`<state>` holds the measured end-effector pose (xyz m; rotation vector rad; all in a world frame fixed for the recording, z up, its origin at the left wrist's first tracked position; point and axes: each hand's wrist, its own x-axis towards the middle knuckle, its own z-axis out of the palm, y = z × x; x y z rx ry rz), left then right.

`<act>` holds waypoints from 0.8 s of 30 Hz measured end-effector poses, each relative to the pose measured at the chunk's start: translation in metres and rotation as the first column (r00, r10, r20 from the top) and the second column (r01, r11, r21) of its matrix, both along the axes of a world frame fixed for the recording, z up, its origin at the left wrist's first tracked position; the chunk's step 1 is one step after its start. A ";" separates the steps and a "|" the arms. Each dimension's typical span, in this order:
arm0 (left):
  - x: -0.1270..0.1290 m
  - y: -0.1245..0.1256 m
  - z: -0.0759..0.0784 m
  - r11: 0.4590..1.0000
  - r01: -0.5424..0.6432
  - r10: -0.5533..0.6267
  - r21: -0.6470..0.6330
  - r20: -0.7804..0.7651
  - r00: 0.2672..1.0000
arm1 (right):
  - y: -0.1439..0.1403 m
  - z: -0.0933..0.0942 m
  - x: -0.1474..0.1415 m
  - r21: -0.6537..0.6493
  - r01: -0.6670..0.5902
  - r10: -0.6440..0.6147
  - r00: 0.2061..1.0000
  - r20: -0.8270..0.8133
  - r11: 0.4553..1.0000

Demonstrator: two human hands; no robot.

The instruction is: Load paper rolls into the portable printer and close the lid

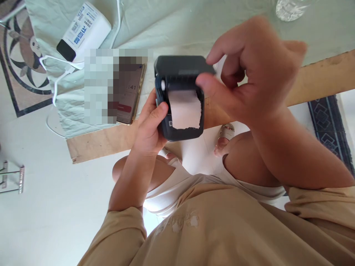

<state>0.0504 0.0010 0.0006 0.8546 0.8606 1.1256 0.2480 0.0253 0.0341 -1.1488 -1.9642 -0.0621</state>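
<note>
A small black receipt printer [183,135] is held up over the near edge of the table. Its lid [180,66] stands raised, and a strip of white paper [185,111] with a ragged torn end hangs out over the front. My left hand [152,125] is wrapped round the printer's left side, thumb on the front face. At the lid's right end, my right hand [249,66] has thumb and forefinger pinched on the corner, the other fingers curled in. The inside of the printer is mostly dark under the lid.
Left of the printer lies a phone [129,92], partly blurred out, on the pale green cloth [177,22]. A white box-shaped device [94,31] with a label and white cables [55,85] lies farther left. A clear glass [291,9] stands at the top right. The table's wooden edge [100,144] is bare.
</note>
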 end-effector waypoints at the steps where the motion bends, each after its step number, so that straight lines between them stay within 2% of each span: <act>1: 0.000 -0.001 0.000 1.000 0.003 -0.004 -0.006 -0.024 1.000 | 0.000 0.000 -0.001 0.001 0.055 -0.055 0.998 -0.025 0.998; 3: 0.000 -0.002 0.000 1.000 0.010 -0.010 -0.011 -0.048 0.999 | 0.000 0.000 -0.003 -0.067 0.088 -0.095 0.989 -0.114 0.994; 5: 0.000 -0.002 -0.001 1.000 0.007 -0.008 -0.010 -0.047 0.999 | 0.000 -0.002 -0.006 -0.119 0.056 -0.071 0.989 -0.129 0.991; 8: -0.001 -0.002 -0.001 1.000 0.015 -0.015 -0.016 -0.034 0.999 | -0.002 -0.003 -0.012 -0.111 0.056 -0.052 0.998 0.043 0.992; 10: -0.002 -0.002 -0.002 0.999 0.024 -0.024 -0.023 -0.019 1.000 | -0.005 0.000 -0.015 -0.206 0.069 -0.022 0.975 0.221 0.976; 13: -0.003 -0.002 -0.004 0.999 0.053 -0.052 -0.015 0.032 0.998 | -0.008 0.008 -0.017 -0.452 0.166 0.052 0.900 0.433 0.876; 15: -0.003 -0.002 -0.004 0.995 0.095 -0.093 -0.018 0.068 0.993 | -0.007 0.012 -0.016 -0.535 0.226 0.080 0.868 0.490 0.814; 16: -0.003 -0.002 -0.005 0.993 0.115 -0.113 -0.024 0.076 0.991 | -0.006 0.013 -0.014 -0.551 0.225 0.093 0.867 0.490 0.803; 18: -0.002 -0.003 -0.005 0.990 0.134 -0.131 -0.037 0.069 0.989 | -0.002 0.011 -0.010 -0.572 0.153 0.137 0.892 0.431 0.806; 21: -0.001 -0.003 -0.004 0.993 0.110 -0.109 -0.045 0.023 0.994 | 0.000 0.009 -0.003 -0.569 -0.068 0.222 0.953 0.206 0.819; 24: -0.001 -0.003 -0.004 0.996 0.075 -0.076 -0.050 -0.025 0.997 | 0.001 0.009 0.007 -0.584 -0.240 0.237 0.968 -0.083 0.776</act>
